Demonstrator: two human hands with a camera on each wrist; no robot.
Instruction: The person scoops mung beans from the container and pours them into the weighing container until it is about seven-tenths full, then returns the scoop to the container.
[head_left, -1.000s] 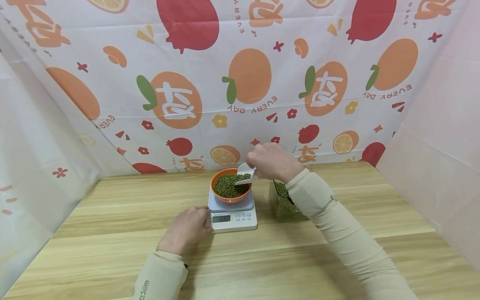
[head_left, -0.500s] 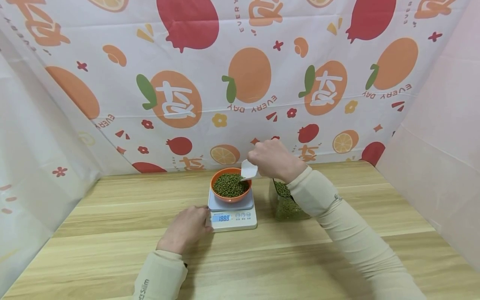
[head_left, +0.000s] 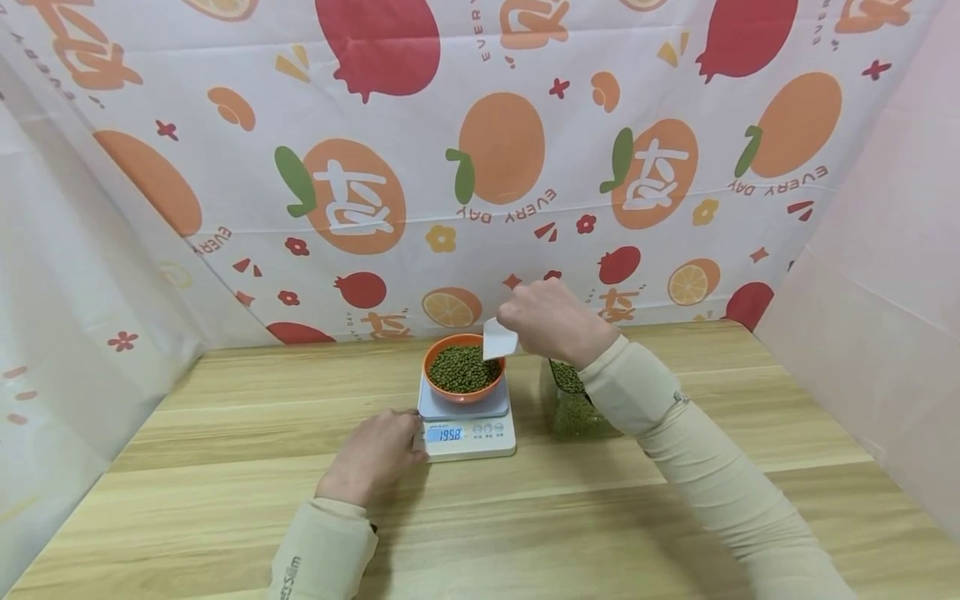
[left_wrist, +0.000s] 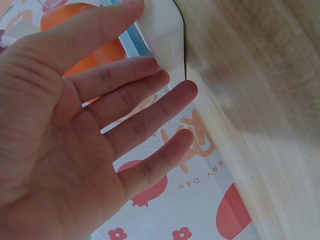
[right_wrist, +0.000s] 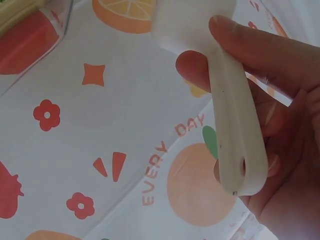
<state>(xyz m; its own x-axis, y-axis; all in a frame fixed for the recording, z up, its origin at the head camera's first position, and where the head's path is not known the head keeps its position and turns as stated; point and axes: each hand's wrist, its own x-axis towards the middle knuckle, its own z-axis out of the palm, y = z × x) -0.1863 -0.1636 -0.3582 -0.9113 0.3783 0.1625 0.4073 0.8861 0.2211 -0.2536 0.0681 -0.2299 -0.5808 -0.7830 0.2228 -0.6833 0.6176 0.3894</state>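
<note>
My right hand (head_left: 555,321) grips a white scoop (head_left: 498,340) by its handle, tipped down over the right rim of an orange bowl (head_left: 462,398). In the right wrist view, fingers and thumb wrap the scoop's handle (right_wrist: 232,110). Green mung beans (head_left: 457,371) fill much of the bowl, which stands on a white kitchen scale (head_left: 474,448). The lit display seems to read 195.8. My left hand (head_left: 372,452) rests at the scale's left edge. The left wrist view shows its fingers (left_wrist: 145,120) relaxed and spread, near the scale's side.
A clear container (head_left: 577,417) of mung beans stands right of the scale, partly hidden beneath the right forearm. The wooden table (head_left: 262,417) meets a fruit-print curtain (head_left: 420,183) just behind the bowl. Pale curtains hang at both sides.
The scoop has tilted steeply down, and the beans seen in it are now out of sight. The display has lit up and risen from about 188.8 to 195.8. My left hand stays put.
</note>
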